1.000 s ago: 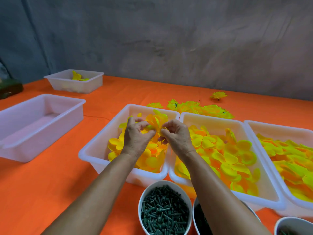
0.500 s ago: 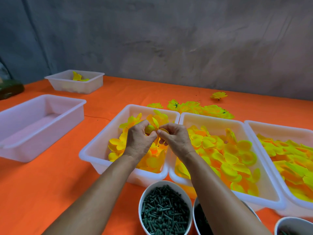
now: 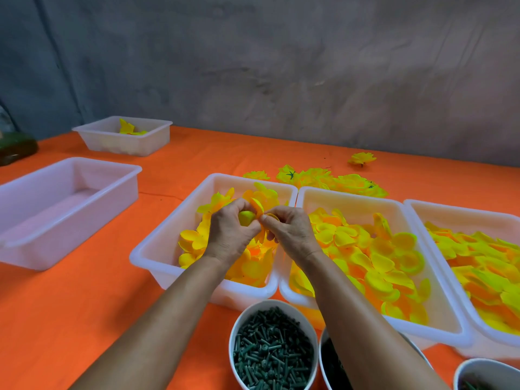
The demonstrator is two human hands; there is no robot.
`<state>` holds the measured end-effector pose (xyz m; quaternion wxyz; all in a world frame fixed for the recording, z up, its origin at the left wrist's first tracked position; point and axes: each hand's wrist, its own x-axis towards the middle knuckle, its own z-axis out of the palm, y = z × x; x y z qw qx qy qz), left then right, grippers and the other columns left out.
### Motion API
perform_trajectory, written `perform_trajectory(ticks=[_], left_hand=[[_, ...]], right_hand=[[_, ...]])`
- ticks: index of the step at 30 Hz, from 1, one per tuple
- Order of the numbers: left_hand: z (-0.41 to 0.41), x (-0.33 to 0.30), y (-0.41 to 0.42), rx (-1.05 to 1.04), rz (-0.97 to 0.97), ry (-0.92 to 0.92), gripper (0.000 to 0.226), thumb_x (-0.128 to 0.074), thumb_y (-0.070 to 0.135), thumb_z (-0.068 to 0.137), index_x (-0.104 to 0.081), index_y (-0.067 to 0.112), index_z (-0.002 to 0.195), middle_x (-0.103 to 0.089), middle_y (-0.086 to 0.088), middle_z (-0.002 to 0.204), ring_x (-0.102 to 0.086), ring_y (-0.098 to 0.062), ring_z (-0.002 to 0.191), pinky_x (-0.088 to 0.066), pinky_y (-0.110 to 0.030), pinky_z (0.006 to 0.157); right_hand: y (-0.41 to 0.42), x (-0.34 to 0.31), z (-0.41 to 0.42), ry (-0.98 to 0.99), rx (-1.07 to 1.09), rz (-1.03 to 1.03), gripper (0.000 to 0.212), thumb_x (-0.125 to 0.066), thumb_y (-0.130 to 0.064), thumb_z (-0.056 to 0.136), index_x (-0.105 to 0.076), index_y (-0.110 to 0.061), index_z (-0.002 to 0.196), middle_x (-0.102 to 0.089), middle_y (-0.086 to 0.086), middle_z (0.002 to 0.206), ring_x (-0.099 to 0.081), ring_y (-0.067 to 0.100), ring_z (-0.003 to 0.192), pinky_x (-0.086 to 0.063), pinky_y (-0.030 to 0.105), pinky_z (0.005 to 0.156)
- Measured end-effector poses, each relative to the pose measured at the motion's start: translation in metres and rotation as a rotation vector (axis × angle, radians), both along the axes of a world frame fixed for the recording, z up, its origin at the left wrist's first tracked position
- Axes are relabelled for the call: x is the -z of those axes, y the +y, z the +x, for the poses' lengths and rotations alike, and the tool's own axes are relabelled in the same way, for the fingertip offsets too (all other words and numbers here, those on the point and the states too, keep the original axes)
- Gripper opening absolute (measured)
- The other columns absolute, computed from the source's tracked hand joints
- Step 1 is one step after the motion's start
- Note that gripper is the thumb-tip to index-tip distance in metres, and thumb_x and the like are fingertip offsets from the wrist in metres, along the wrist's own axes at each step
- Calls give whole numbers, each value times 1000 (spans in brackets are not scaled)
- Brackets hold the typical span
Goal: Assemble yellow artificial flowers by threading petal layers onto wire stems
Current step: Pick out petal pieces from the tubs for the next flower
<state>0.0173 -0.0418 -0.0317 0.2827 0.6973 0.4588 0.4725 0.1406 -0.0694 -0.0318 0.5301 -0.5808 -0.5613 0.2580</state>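
Note:
Both hands meet above the left white petal bin (image 3: 157, 249). My left hand (image 3: 230, 235) grips a small yellow-green bud of a partly built flower (image 3: 247, 218). My right hand (image 3: 292, 235) pinches a yellow-orange petal layer (image 3: 257, 207) against that bud. The wire stem is hidden inside the fingers. Loose yellow petal layers fill the left bin, the middle bin (image 3: 363, 198) and the right bin (image 3: 461, 212). A white cup of dark green stem pieces (image 3: 271, 353) stands near the front edge, under my forearms.
An empty white bin (image 3: 56, 209) sits at left, and a smaller bin (image 3: 126, 142) with a few yellow pieces at far left. Finished yellow flowers (image 3: 332, 178) lie behind the bins, one apart (image 3: 361, 159). Two more cups (image 3: 484, 372) stand at front right. Orange cloth covers the table.
Both hands have drawn closer together and the petal layer now stands upright between the fingertips, pressed onto the bud. The arms have barely shifted.

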Motion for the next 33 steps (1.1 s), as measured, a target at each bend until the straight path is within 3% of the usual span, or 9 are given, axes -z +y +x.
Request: perform_trajectory(ticks=[4,14,17,21,25,29,33], left_hand=[[-1,0,3,-15,-21,-13,10,-70,13,78,-73,12,88,-71,-11,77,-65,-29,76,-53,-39,74],[-6,2,9,-184,-56,-185,3,-66,8,74,-67,6,72,-55,-11,60,-47,-22,58,-52,-46,64],[-6,2,9,-196,-27,-178,4,-66,8,73,-66,6,71,-57,-18,59,-46,-23,56,-51,-45,62],[-6,2,8,-209,-3,-182,4,-67,8,74,-65,5,72,-53,-8,56,-44,-23,56,-48,-42,61],[-4,1,7,-187,38,-159,5,-67,8,75,-63,8,72,-46,-1,53,-39,-22,54,-43,-36,56],[-5,-1,5,-206,68,-172,16,-61,24,71,-62,8,72,-44,-4,53,-35,-23,55,-39,-34,54],[-8,-1,6,-244,47,-247,24,-53,29,66,-60,6,68,-44,-10,58,-34,-23,58,-39,-38,55]], right_hand=[[0,0,0,10,12,0,12,-60,-2,84,-68,-2,75,-53,3,49,-48,3,38,-37,17,46],[1,0,-2,-81,127,50,14,-63,-5,82,-67,-11,70,-57,9,55,-55,13,44,-46,26,51],[3,0,-3,-121,178,67,12,-64,-5,80,-69,-6,70,-58,9,56,-62,26,52,-51,35,58],[4,0,-2,-151,245,82,11,-63,-4,79,-70,0,73,-57,9,56,-64,39,64,-52,43,63],[3,0,-1,-168,263,64,12,-62,-5,80,-70,0,73,-63,17,58,-63,33,58,-52,38,61],[3,-1,-1,-75,287,26,19,-58,-3,80,-64,-5,62,-59,13,51,-48,3,33,-46,30,52],[3,-1,-2,-7,281,6,30,-58,-3,82,-57,-14,54,-56,9,47,-49,5,33,-43,26,47]])
